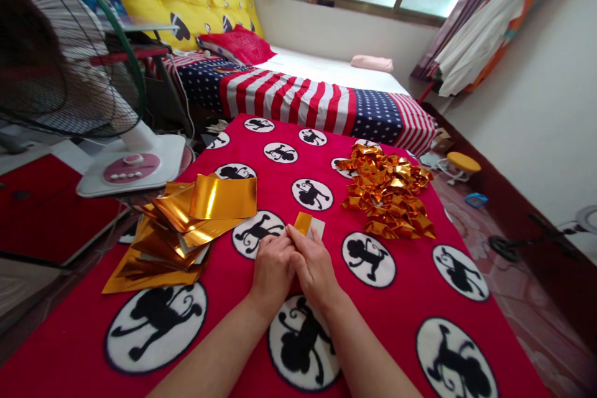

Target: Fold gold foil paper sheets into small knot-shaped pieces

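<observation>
A small piece of gold foil paper point(303, 222), partly folded so that a pale strip of its back shows, lies on the red cloth. My left hand point(274, 266) and my right hand point(313, 264) meet over its near end, fingers closed and pressed onto it. Most of the paper is hidden under them. To the left, a loose pile of flat gold foil sheets point(224, 197) lies fanned out. A heap of folded gold foil pieces point(387, 189) sits on the right of the cloth.
The red cloth point(321, 155) with monkey prints covers the surface under my hands. A fan point(133, 165) stands close at the left. Beyond is a bed with a flag-patterned cover point(298, 96). A yellow stool point(463, 161) is on the floor at right.
</observation>
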A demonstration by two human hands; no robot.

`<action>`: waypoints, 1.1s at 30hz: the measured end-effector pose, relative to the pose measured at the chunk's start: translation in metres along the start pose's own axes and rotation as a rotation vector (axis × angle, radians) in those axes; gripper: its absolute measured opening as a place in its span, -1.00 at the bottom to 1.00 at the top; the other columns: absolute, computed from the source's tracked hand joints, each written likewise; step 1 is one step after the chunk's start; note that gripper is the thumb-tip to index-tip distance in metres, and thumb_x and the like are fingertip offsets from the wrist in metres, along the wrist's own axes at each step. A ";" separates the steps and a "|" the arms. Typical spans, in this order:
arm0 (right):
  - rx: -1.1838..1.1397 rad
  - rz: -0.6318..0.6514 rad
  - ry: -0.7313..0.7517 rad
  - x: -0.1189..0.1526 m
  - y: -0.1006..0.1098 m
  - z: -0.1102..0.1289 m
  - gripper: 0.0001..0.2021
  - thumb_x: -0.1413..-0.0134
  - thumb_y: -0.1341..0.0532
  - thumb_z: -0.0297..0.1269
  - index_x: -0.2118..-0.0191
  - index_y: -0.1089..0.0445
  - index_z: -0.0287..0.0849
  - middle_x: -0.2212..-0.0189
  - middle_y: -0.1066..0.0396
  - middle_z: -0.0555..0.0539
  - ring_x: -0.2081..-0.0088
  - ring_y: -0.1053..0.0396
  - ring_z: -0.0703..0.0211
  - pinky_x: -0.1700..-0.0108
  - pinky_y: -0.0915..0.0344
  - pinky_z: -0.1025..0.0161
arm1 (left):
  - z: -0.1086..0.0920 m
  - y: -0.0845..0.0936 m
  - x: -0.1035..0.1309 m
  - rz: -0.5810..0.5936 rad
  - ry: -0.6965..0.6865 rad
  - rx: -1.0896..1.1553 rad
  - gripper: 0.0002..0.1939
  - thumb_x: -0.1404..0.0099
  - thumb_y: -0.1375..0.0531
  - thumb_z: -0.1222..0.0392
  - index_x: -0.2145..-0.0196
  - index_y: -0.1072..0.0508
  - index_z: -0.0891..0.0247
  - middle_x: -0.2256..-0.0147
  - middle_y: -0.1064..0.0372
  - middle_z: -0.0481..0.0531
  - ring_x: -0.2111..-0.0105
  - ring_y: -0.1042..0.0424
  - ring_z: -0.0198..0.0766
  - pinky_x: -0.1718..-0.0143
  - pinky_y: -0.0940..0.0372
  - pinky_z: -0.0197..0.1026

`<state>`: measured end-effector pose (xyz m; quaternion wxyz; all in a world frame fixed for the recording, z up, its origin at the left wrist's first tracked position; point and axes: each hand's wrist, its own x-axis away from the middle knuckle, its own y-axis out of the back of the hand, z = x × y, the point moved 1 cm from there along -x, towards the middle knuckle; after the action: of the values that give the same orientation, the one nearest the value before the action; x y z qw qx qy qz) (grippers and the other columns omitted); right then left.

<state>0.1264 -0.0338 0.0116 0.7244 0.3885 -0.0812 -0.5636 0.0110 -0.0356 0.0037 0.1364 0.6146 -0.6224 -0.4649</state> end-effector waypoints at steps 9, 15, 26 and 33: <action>0.048 0.056 -0.023 -0.001 -0.003 -0.005 -0.45 -0.35 0.14 -0.02 -0.29 -0.14 -0.21 -0.21 -0.25 -0.17 -0.25 -0.18 0.05 -0.37 0.24 -0.05 | 0.001 0.001 0.000 0.080 0.037 -0.013 -0.78 -0.35 -0.08 0.26 0.34 -0.53 0.23 0.28 -0.52 0.05 0.28 -0.44 -0.18 0.13 -0.20 -0.05; 0.197 0.040 -0.141 -0.010 0.001 -0.016 -0.46 -0.35 0.10 -0.07 -0.28 -0.12 -0.31 -0.24 -0.19 -0.25 -0.29 -0.10 0.06 -0.36 0.33 -0.09 | 0.003 -0.002 0.000 0.028 0.093 -0.020 -0.84 -0.30 -0.15 0.31 0.38 -0.53 0.22 0.20 -0.55 0.02 0.28 -0.44 -0.18 0.17 -0.19 -0.06; 0.364 -0.077 -0.231 -0.051 0.015 -0.041 -0.51 -0.13 -0.15 -0.35 -0.20 -0.25 -0.26 0.00 -0.43 -0.20 -0.04 -0.33 0.06 -0.11 -0.19 0.15 | 0.005 -0.001 -0.002 0.072 0.064 0.051 -0.86 -0.25 -0.21 0.35 0.39 -0.54 0.18 0.20 -0.54 -0.02 0.19 -0.46 -0.17 0.15 -0.16 -0.05; 0.271 0.066 -0.456 -0.062 0.034 -0.052 -0.80 0.08 -0.26 -0.29 0.26 -0.54 -0.12 0.36 -0.53 -0.02 0.30 -0.42 0.16 0.30 -0.23 0.33 | 0.016 0.005 -0.005 0.023 0.100 0.031 -0.77 -0.13 -0.32 0.30 0.21 -0.51 0.15 0.09 -0.42 0.05 0.04 -0.36 -0.09 0.05 -0.18 -0.03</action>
<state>0.1589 0.0479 0.0176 0.6467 0.3422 -0.3295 -0.5968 -0.0029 -0.0255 0.0014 0.1629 0.6320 -0.6289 -0.4225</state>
